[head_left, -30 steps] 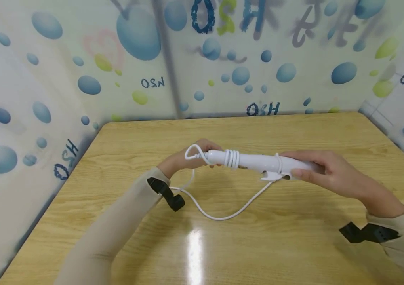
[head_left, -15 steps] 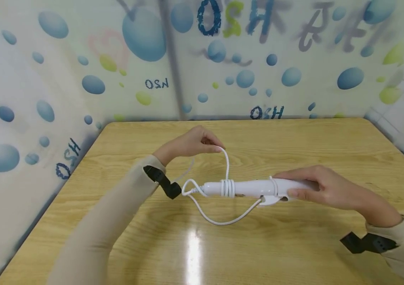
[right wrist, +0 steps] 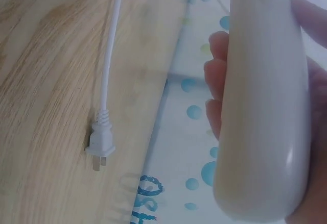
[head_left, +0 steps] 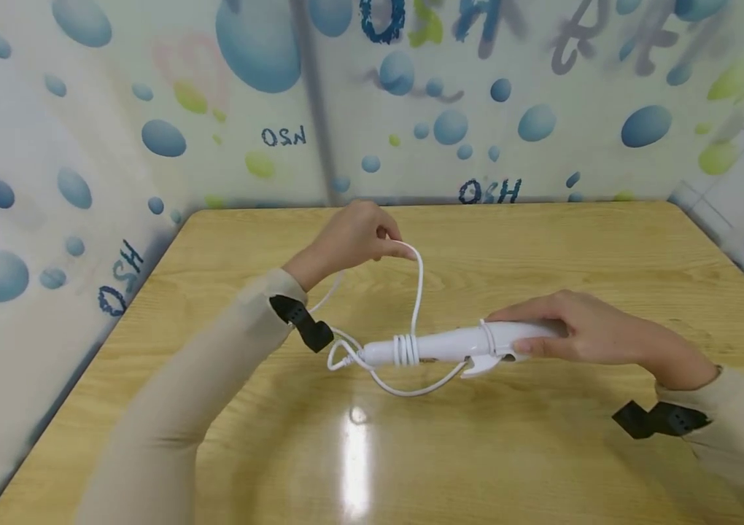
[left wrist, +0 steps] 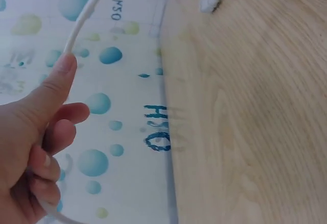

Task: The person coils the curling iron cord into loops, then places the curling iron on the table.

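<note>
In the head view a white wand-shaped corded appliance (head_left: 451, 344) lies across the middle, slightly tilted. My right hand (head_left: 575, 328) grips its thick end, thumb in front and fingers behind; the right wrist view shows that smooth rounded end (right wrist: 263, 106). Several turns of white cord (head_left: 406, 350) circle the slimmer left part. Higher and further left, my left hand (head_left: 359, 237) pinches a stretch of the cord (head_left: 421, 284) that rises from the turns, and more cord runs through its curled fingers. A two-pin plug (right wrist: 101, 140) shows in the right wrist view.
A wooden table (head_left: 510, 452) spans below both hands. Printed curtain-like walls (head_left: 497, 146) with blue drops stand behind and at the sides. A loop of cord (head_left: 411, 392) hangs low beneath the appliance.
My left hand has risen away from the appliance's slim end, drawing a length of cord up from the turns. The appliance, held in my right hand, has moved lower and a little left.
</note>
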Tool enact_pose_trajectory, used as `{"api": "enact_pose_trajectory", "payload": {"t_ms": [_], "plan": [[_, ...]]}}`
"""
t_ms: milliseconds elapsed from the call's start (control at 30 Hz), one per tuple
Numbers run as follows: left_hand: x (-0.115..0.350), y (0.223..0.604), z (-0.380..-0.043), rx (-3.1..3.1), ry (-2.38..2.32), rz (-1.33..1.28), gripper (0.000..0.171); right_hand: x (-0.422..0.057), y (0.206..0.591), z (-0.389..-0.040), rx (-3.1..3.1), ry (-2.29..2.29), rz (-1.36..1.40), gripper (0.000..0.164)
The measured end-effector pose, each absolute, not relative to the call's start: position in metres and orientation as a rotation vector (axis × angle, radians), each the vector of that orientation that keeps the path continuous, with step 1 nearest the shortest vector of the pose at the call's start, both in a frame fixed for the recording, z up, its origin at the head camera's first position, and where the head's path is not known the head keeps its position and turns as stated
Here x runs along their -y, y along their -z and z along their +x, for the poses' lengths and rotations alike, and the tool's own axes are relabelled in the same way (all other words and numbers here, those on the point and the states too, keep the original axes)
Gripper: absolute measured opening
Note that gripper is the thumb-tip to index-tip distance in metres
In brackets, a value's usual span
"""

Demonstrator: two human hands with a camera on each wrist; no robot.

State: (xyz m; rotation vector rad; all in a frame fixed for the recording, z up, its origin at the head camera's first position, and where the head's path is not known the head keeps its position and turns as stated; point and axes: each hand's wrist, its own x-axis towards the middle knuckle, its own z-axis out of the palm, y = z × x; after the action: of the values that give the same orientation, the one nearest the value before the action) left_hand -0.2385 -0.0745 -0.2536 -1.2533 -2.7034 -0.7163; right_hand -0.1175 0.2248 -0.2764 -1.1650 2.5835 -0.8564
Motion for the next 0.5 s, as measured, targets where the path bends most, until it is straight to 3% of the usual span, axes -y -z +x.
{"api": "enact_pose_trajectory", "payload": {"t_ms": [500], "plan": [[0.070,0.210,-0.200,2.617,0.867,-1.439,0.013,-0.216,0.270,-0.124,-2.718,0.629,-0.862,0.041]]}}
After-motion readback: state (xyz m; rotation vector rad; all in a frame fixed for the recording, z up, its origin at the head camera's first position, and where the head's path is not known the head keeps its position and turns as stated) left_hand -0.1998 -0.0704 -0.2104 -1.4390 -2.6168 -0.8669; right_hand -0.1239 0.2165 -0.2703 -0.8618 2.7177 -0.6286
